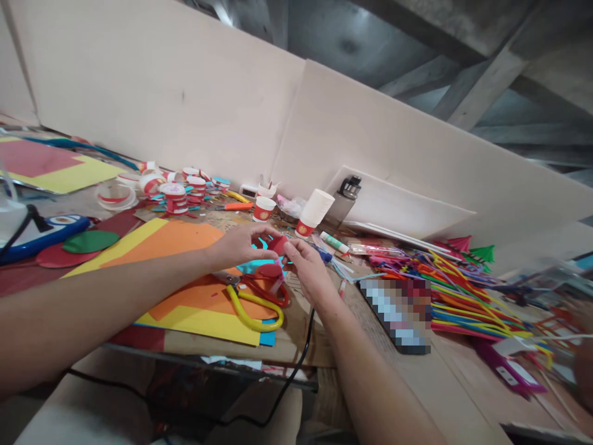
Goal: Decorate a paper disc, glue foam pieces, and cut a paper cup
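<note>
Over the cluttered table, my left hand [248, 243] is curved with its fingers and thumb around a small red piece [278, 245]. The fingers of my right hand [303, 262] pinch the right side of that same piece. Turquoise paper [254, 266] shows just below and behind the left fingers. Beneath the hands lie yellow-handled scissors [254, 315] and a second pair with red handles [282, 296]. Both rest on or beside orange paper [185, 303] and yellow paper [217, 327].
White cups [317, 207] are stacked behind the hands, near a dark bottle [341, 201]. Decorated red-and-white cups [175, 198] stand at the back left. A phone [393, 318] and colourful pipe cleaners [467, 296] lie right. A black cable [306, 346] hangs over the front edge.
</note>
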Demonstrator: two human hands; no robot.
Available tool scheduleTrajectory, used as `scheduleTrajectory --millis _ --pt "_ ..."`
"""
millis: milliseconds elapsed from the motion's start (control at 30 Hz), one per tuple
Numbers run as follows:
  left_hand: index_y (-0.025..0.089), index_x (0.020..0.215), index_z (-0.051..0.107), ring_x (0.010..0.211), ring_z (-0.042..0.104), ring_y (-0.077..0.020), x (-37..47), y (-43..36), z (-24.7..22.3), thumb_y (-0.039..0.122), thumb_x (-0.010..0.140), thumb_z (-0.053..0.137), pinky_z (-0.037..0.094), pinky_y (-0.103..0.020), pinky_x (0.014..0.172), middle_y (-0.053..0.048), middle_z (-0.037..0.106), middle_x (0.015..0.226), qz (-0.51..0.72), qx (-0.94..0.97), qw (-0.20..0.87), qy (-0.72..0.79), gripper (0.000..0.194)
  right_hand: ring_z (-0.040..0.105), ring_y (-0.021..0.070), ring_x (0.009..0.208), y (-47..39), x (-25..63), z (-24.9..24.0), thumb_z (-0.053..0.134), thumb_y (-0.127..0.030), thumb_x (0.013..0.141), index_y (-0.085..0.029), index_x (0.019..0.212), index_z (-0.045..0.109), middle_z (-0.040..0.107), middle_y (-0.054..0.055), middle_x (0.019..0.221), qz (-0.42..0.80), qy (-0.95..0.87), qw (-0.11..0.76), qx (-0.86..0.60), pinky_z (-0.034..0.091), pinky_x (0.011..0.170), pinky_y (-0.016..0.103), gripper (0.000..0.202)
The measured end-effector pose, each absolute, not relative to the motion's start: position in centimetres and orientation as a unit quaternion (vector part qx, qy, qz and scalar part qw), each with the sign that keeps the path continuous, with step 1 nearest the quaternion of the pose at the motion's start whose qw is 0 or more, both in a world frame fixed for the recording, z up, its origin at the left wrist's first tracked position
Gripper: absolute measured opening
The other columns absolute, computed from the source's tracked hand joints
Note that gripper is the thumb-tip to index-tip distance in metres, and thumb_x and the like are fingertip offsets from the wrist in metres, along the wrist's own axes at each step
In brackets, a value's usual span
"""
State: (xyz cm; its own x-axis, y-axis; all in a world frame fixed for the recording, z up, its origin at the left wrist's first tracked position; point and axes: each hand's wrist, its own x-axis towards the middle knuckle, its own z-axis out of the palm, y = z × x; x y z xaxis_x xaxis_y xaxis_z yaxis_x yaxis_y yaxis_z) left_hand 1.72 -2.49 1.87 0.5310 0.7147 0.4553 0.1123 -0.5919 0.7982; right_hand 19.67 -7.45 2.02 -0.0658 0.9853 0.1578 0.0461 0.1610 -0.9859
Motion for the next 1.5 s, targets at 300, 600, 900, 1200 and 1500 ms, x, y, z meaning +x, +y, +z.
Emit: scheduleTrajectory --millis 300,600,900,1200,1500 --pt "0.013 0.108 0.060 0.084 0.066 -0.0159 1.8 -2.0 1.9 0.030 0.069 0.075 0.055 -0.030 0.074 -0.009 0.068 0.102 0.464 0.708 0.474 0.243 0.045 0.047 0.0079 0.056 -7.3 19.7 2.3 0.076 -0.038 0.063 -0.019 0.073 0.063 0.057 -0.004 0.063 0.494 -0.516 0.551 -0.432 0.037 0.057 0.023 0.026" --pt "0.017 0.120 0.057 0.094 0.065 -0.0179 1.7 -2.1 1.5 0.023 0.068 0.077 0.053 -0.031 0.081 -0.009 0.067 0.111 0.406 0.686 0.584 0.151 0.056 0.047 0.0074 0.057 -7.6 19.5 2.5 0.078 -0.039 0.061 -0.019 0.077 0.064 0.058 -0.004 0.068 0.551 -0.495 0.535 -0.406 0.038 0.056 0.022 0.028" --pt "0.017 0.112 0.063 0.091 0.064 -0.0187 1.8 -3.1 2.8 0.032 0.065 0.078 0.053 -0.031 0.080 -0.008 0.067 0.110 0.414 0.792 0.379 0.241 0.051 0.050 0.0088 0.064 -7.8 19.1 2.4 0.075 -0.046 0.065 -0.021 0.084 0.061 0.058 -0.003 0.078 0.521 -0.507 0.521 -0.447 0.042 0.058 0.022 0.035" --pt "0.020 0.112 0.064 0.084 0.065 -0.0156 1.8 -2.9 1.8 0.033 0.069 0.074 0.053 -0.028 0.077 -0.005 0.068 0.102 0.415 0.837 0.266 0.239 0.046 0.055 0.0108 0.070 -8.1 19.0 2.6 0.076 -0.044 0.065 -0.022 0.090 0.061 0.061 -0.002 0.084 0.504 -0.544 0.499 -0.448 0.045 0.063 0.025 0.037" --pt "0.018 0.114 0.063 0.082 0.067 -0.0158 2.0 -2.8 1.8 0.029 0.068 0.074 0.056 -0.029 0.075 -0.006 0.067 0.102 0.426 0.799 0.375 0.199 0.049 0.050 0.0074 0.063 -8.0 19.1 2.6 0.076 -0.041 0.066 -0.020 0.085 0.061 0.059 -0.004 0.077 0.514 -0.538 0.509 -0.433 0.043 0.062 0.023 0.032"
